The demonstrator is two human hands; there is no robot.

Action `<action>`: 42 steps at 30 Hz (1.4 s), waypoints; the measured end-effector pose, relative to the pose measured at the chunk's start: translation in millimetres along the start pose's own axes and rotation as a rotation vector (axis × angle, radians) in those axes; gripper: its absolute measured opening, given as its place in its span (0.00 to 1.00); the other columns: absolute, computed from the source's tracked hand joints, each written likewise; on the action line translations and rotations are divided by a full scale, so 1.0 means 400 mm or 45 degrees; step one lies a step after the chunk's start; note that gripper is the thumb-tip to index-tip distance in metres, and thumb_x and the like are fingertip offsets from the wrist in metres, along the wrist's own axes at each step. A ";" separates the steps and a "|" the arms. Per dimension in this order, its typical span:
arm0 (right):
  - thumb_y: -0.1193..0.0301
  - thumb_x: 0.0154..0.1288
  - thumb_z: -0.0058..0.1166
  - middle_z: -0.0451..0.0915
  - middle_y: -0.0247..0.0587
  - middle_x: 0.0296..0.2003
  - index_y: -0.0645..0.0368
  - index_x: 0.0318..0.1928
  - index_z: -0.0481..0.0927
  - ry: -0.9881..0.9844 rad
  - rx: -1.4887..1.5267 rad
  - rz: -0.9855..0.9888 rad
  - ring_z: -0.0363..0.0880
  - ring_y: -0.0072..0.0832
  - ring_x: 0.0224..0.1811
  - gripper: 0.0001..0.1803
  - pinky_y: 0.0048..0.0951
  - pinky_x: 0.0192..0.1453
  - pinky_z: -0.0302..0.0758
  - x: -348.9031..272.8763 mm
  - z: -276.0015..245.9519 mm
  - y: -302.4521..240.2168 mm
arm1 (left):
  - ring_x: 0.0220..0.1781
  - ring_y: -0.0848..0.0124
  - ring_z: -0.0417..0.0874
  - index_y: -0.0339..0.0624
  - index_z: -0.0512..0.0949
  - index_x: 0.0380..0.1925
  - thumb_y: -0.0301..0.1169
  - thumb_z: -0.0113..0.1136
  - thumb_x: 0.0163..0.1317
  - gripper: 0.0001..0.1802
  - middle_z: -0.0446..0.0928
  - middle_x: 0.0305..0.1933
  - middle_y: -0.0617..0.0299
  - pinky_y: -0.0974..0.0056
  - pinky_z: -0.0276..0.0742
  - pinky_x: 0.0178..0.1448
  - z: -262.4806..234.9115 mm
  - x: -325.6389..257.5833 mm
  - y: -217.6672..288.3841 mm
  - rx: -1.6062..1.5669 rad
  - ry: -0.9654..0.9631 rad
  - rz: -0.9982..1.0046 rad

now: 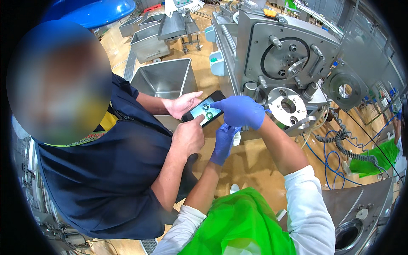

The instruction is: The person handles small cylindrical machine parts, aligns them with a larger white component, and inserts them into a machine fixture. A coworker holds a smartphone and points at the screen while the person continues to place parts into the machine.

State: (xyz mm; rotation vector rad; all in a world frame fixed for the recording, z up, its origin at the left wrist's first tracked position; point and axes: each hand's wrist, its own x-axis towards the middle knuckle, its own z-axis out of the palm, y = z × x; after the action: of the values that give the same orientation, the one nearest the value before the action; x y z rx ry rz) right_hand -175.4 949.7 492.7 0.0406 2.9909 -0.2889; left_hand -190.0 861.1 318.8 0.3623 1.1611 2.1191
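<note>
Factory floor [250, 161] was tan and glossy, seen from above, with stainless equipment all round. Biggest item: a steel machine [280, 55] at upper right, its face plate carrying a round dark-ringed opening, bolts and a hinged circular flange. A co-worker [106, 178] in a dark navy shirt stood at left, close to the wearer. Steel bins [163, 78] sat behind the co-worker, one square hopper nearest and more further back. The wearer had a green apron [238, 225] and white sleeves. Blue hoses and a grey coiled cable [344, 144] trailed on the floor at right. Another steel unit with a round port [350, 233] was at lower right.

A phone [204, 109], black with a lit screen, sat at centre, held up in the co-worker's bare hand [182, 104] from behind; the co-worker's other hand [189, 136] had a finger on its lower edge.

The wearer's right hand [240, 111], in a blue glove, was grasping nothing, index finger extended and touching the phone's screen, other fingers loosely curled. The wearer's left hand [223, 142], also blue-gloved, hung just below the phone, fingers half curled around a small white object [236, 138]; couldn't tell what it was.
</note>
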 end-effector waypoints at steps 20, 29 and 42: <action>0.70 0.61 0.56 0.75 0.38 0.19 0.59 0.40 0.81 0.389 0.656 0.263 0.73 0.23 0.21 0.09 0.27 0.28 0.69 -0.302 0.094 0.163 | 0.40 0.80 0.79 0.36 0.73 0.55 0.26 0.67 0.57 0.25 0.79 0.42 0.65 0.73 0.76 0.45 0.069 -0.005 0.031 0.077 -0.011 0.134; 0.67 0.62 0.56 0.80 0.35 0.24 0.63 0.40 0.81 0.719 1.072 0.531 0.73 0.17 0.26 0.12 0.25 0.32 0.71 -0.363 0.131 0.221 | 0.38 0.81 0.79 0.37 0.77 0.49 0.24 0.68 0.55 0.21 0.81 0.39 0.65 0.74 0.76 0.42 0.159 0.025 0.034 0.393 -0.053 0.308; 0.68 0.64 0.54 0.75 0.25 0.24 0.50 0.39 0.79 0.633 3.030 0.636 0.68 0.13 0.17 0.05 0.16 0.18 0.63 -0.227 0.296 0.255 | 0.42 0.79 0.79 0.32 0.75 0.52 0.25 0.65 0.59 0.21 0.80 0.44 0.62 0.73 0.76 0.47 0.156 0.069 -0.032 0.241 -0.060 0.121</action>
State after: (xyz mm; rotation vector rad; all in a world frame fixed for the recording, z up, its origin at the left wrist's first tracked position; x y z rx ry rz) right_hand -65.7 1025.8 370.9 0.9598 0.8589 -3.2149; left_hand -171.3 924.0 341.0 0.5608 1.3447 2.0739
